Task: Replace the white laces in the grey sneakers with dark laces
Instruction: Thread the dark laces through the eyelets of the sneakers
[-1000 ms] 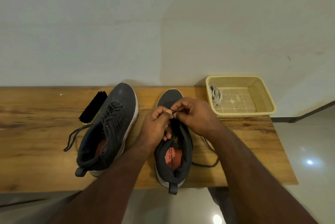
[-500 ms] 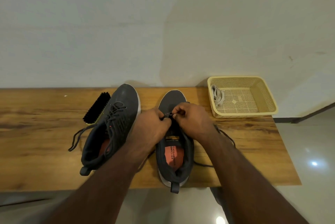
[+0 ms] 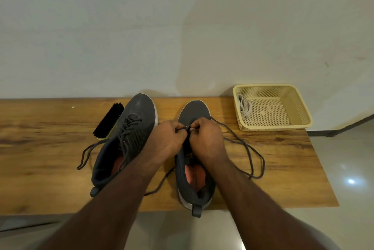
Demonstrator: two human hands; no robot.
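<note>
Two grey sneakers stand on a wooden table [image 3: 40, 148]. The left sneaker [image 3: 129, 128] is laced with a dark lace whose ends trail off to its left. Over the front eyelets of the right sneaker [image 3: 194, 112] my left hand [image 3: 168, 140] and my right hand [image 3: 208, 138] meet, fingertips together, both pinching the dark lace [image 3: 249, 148]. That lace loops loosely across the table to the right of the shoe, and another stretch trails out on its left. The eyelets under my hands are hidden.
A yellow plastic basket [image 3: 299, 108] stands at the back right of the table with white laces [image 3: 243, 106] bundled in its left corner. A black shoe brush [image 3: 109, 120] leans beside the left sneaker. A wall runs close behind the table; tiled floor lies to the right.
My hands moved toward the toe of the right sneaker. The dark lace swung out into a wider loop on the table to the right.
</note>
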